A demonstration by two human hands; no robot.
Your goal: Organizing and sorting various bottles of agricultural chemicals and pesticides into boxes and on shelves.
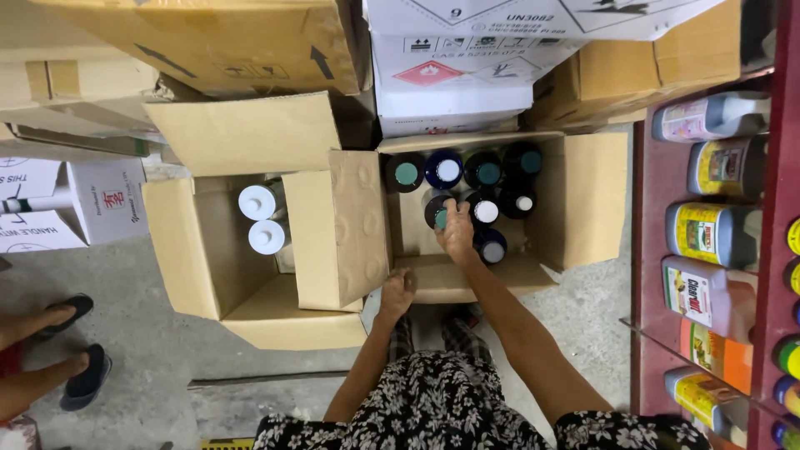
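Note:
My right hand reaches into an open cardboard box on the floor and grips a dark bottle with a teal cap. Several other dark bottles with teal, white and blue caps stand upright in the box's far half. My left hand rests closed on the box's near left edge, by the flap shared with a neighbouring box.
A second open cardboard box on the left holds two white-capped bottles. Stacked cartons crowd the back. A red shelf of bottles lying on their sides runs along the right. Another person's sandalled feet stand at the lower left.

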